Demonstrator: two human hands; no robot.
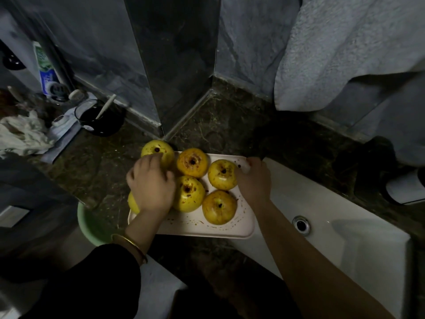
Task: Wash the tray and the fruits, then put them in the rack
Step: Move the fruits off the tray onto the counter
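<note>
Apples fill the tray; right hand grips its far right rim, left hand curls over its left side, grip unclear.

Nothing here can be read with certainty. The only print sits on a tube standing at the upper left of the frame: white lettering on green and blue bands, too dark and blurred to make out any word or brand.
</note>
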